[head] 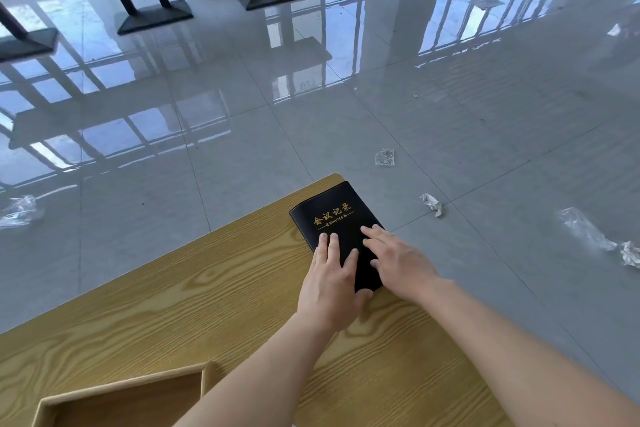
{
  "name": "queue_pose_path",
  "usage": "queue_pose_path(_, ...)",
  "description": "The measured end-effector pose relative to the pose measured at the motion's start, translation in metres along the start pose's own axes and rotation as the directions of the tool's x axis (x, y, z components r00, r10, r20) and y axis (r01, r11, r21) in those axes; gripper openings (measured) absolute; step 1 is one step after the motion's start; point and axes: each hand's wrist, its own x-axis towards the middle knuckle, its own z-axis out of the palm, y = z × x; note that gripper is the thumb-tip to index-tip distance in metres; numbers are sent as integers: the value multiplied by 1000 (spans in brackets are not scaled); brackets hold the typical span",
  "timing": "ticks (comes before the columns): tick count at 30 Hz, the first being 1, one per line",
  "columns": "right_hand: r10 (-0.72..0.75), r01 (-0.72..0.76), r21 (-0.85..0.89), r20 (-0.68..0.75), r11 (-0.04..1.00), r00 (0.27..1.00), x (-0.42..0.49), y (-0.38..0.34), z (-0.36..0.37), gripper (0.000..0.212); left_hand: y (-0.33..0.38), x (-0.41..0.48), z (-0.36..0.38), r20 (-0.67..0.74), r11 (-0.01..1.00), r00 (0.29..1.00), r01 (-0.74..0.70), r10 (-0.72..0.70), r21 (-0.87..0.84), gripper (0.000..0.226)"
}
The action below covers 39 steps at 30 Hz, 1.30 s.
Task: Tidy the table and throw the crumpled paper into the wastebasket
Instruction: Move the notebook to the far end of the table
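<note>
glossy grey tile floor (pixel 311 97), black stands (pixel 152 15)

The near part of the black notebook (pixel 337 218) was covered by the left hand (pixel 330 279) and the right hand (pixel 398 258). The bottom edge cut off the wooden tray (pixel 121 402). The left edge cut off a clear plastic scrap (pixel 19 210).

Head-worn view, forward and down
</note>
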Motion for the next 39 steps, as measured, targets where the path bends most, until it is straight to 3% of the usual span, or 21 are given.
queue_pose_path(12,3,-3,2,-36,1000,999,8,-3,3,44,-3,6,-2,15,1000,1000,21,-21,5,78)
queue_pose_path(22,40,-37,-91,39,995,998,6,-16,-15,33,0,7,-13,58,996,997,51,-55,70,74)
queue_pose_path(27,7,-12,-69,-70,998,998,-14,-28,-21,42,-16,-23,-28,-3,990,996,85,-85,109,70)
queue_pose_path(34,-100,98,-17,-156,995,983,-47,-96,-27,45,-46,-105,-65,-79,976,977,205,-199,73,74)
queue_pose_path(39,-212,217,28,-126,976,969,-70,-181,-9,47,-77,-188,-90,-179,954,944,294,-278,67,73)
